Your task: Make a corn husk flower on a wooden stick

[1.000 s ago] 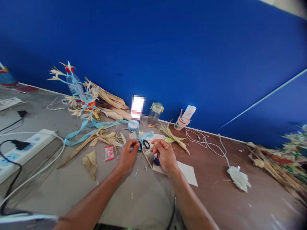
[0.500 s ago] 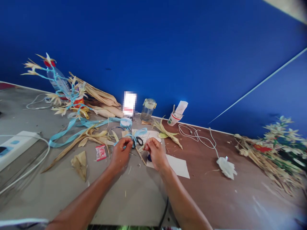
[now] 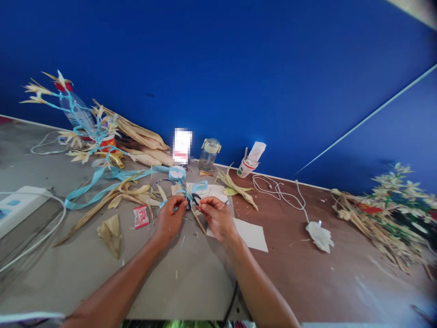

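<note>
My left hand (image 3: pixel 170 219) is pinched on a light blue ribbon (image 3: pixel 102 182) that trails left across the table to a roll of ribbon (image 3: pixel 178 173). My right hand (image 3: pixel 215 217) is closed in a pinch next to it, on something thin that I cannot make out. Black-handled scissors (image 3: pixel 195 198) lie just beyond my fingertips. Dried corn husk strips (image 3: pixel 133 193) lie to the left of my hands. A white sheet of paper (image 3: pixel 252 234) lies under my right wrist.
A bottle with husk flowers and blue ribbon (image 3: pixel 77 114) stands at back left. A glass jar (image 3: pixel 209 154), a paper cup (image 3: pixel 246 166), a white cable (image 3: pixel 283 191), a power strip (image 3: pixel 18 207) and a red packet (image 3: pixel 139 216) are about. Husk flowers (image 3: pixel 385 214) are piled at right.
My view has swung to the right, so the table's things sit further left in the picture. My hands have stayed together over the ribbon, and the right hand has moved a little nearer the left.
</note>
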Demonstrator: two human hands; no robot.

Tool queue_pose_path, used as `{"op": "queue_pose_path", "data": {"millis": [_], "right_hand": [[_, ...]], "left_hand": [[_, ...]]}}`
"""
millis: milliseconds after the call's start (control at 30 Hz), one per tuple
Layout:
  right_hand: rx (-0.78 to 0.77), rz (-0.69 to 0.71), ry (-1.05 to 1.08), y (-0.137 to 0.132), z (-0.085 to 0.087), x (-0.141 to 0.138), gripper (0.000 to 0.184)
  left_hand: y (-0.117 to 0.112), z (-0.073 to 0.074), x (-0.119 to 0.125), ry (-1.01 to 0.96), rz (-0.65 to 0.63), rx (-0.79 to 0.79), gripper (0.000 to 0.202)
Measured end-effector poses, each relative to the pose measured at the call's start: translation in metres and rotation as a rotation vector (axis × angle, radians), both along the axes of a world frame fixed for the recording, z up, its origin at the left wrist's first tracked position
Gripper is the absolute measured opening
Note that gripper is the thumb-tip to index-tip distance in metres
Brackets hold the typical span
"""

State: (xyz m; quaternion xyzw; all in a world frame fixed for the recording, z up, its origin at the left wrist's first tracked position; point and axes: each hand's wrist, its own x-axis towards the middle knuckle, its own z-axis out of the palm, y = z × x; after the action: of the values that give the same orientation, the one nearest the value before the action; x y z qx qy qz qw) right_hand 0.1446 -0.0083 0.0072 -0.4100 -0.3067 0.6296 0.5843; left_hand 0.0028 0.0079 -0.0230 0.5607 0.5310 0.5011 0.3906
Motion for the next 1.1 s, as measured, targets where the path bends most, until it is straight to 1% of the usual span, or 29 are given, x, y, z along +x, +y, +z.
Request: {"op": "queue_pose_path", "data": {"millis": [100,200,333,467,633,700,767,867,967,1033,1100], "right_hand": [[-0.012,-0.001,-0.009,-0.001,0.000,-0.001,0.016],[0.044,0.010,0.031,-0.004,0.002,-0.003,0.019],[0.092,-0.007,0.104,-0.007,0.006,-0.007,0.014],[0.089,-0.001,0.045,-0.009,0.005,-0.009,0.017],[0.016,0.005,-0.007,-0.009,0.000,-0.008,0.029],[0.013,0.003,-0.020,-0.008,-0.002,-0.008,0.028],[0.042,0.010,-0.055,-0.009,-0.005,-0.010,0.025],[0.099,0.052,-0.172,-0.013,-0.008,-0.015,0.020],[0.186,0.101,-0.371,-0.021,-0.009,-0.023,0.013],[0.305,0.091,-0.544,-0.027,-0.008,-0.027,0.015],[0.445,0.080,-0.703,-0.032,-0.007,-0.029,0.023]], "left_hand": [[-0.001,0.001,0.001,0.019,0.008,-0.003,0.018],[-0.002,0.002,0.002,0.014,0.018,-0.003,0.018],[-0.002,0.002,0.002,0.012,0.018,-0.004,0.018],[-0.001,0.002,0.002,0.026,0.005,0.013,0.018],[-0.002,0.001,0.002,0.031,-0.005,0.027,0.018],[-0.003,0.001,0.002,0.033,-0.008,0.022,0.018],[-0.004,0.003,0.002,0.028,-0.008,0.013,0.018],[-0.004,0.004,0.002,0.016,0.000,0.004,0.017],[-0.002,0.004,0.000,0.011,0.016,0.010,0.017],[-0.001,0.002,-0.001,0.002,0.016,0.009,0.018],[0.001,0.001,-0.003,-0.008,0.011,0.005,0.020]]}}
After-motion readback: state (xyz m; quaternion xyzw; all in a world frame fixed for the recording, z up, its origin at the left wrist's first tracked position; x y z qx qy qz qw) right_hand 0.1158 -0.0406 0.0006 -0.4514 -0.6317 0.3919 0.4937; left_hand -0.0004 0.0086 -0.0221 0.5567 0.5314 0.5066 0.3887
